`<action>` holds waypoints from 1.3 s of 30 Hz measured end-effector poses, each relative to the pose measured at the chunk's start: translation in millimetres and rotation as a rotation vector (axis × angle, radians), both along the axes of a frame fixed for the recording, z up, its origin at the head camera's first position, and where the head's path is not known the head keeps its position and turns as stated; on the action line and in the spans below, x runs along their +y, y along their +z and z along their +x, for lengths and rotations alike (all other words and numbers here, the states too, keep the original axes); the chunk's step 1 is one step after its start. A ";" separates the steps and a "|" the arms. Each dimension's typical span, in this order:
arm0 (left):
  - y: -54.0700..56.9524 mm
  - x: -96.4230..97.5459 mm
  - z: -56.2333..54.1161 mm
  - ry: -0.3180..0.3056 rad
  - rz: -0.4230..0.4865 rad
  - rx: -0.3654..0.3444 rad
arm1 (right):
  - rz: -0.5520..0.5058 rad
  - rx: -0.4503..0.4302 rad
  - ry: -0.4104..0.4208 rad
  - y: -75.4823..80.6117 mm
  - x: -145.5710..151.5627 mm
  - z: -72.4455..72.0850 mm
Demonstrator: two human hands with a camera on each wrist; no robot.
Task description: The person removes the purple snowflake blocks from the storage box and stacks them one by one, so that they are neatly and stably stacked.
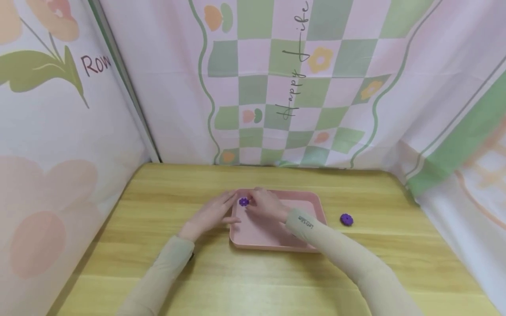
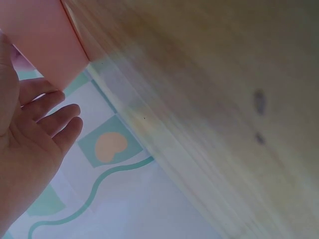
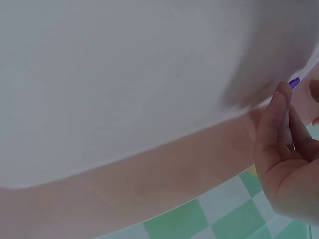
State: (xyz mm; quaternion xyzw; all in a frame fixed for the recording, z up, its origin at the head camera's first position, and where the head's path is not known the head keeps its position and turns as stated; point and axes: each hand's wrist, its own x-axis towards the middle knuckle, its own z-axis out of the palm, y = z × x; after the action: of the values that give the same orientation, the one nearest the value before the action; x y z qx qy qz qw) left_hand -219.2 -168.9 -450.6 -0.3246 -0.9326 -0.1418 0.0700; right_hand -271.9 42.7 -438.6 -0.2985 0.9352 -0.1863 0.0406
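A small purple flower-shaped piece (image 1: 243,202) is over the far left corner of the pink tray (image 1: 264,231). My right hand (image 1: 268,205) pinches it between thumb and fingers; in the right wrist view just a purple edge (image 3: 294,83) sticks out past the fingertips. With fingers extended, my left hand (image 1: 213,214) lies along the tray's left rim, its thumb reaching over the side. The left wrist view shows that hand's fingers (image 2: 60,124) spread loosely beside the tray's outer wall (image 2: 47,42).
Another purple flower-shaped piece (image 1: 346,220) lies on the wooden table (image 1: 245,281), to the right of the tray. A checked, printed curtain (image 1: 276,87) hangs behind the table's far edge, with more patterned cloth at both sides.
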 end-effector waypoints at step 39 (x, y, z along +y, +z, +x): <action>-0.4 -0.6 0.0 -0.003 -0.018 0.032 | 0.078 0.116 -0.109 -14.8 -16.4 0.6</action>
State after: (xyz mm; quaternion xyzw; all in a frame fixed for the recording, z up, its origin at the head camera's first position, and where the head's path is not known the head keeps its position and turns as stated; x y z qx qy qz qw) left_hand -219.2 -169.5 -450.9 -0.3290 -0.9320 -0.1282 0.0819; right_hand -271.3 26.3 -453.3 -0.2558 0.9573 -0.1342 -0.0122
